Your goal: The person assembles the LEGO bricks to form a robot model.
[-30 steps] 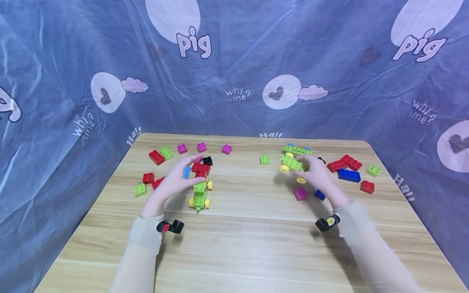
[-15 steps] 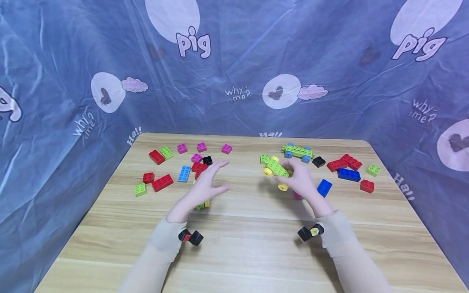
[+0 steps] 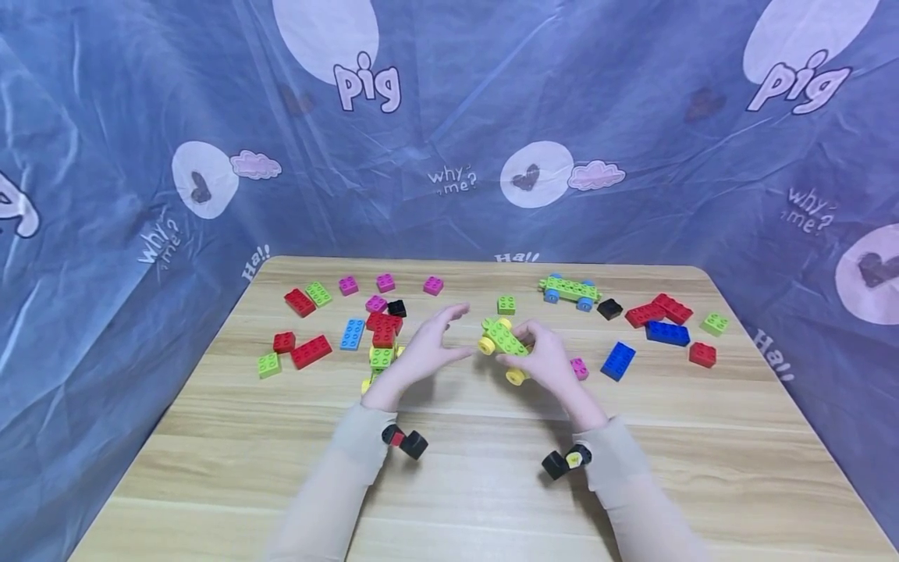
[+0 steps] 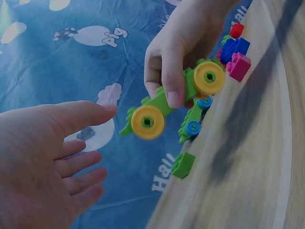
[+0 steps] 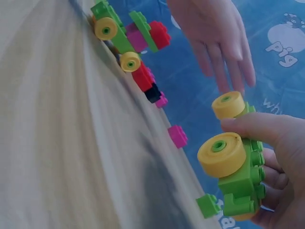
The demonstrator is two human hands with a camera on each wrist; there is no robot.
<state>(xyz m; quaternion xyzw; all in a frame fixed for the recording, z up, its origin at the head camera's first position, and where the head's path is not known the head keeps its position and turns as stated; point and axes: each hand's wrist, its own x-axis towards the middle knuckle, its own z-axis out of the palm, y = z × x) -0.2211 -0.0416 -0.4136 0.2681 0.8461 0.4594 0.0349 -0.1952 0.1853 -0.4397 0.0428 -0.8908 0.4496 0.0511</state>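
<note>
One lime-green wheeled base point(image 3: 502, 337) is hanging btwn the two hands, apparently off the table point(image 3: 449, 484). R hand point(image 3: 546, 361) is obv. the nearer: it's gripping the base, thumb btwn the wheels on one side, fingers round the other. L hand point(image 3: 428, 351) is holding nothing; it's standing wide, thumb well away from fingers, just beside the base w/ no clear contact showing. So the base is lying to the R hand's left & the L hand's right. Long axis is running diag. in the head view, far-left to near-right, far-left end facing the L hand's thumb-finger gap. Looks-wise: studs are running along the top, a hook-like bit is jutting from one end, & chunky yellow wheels point(image 3: 486, 346) w/ green hubs are flanking it; three are showing in the head view, the 4th prob. hiding behind the R hand.
</note>
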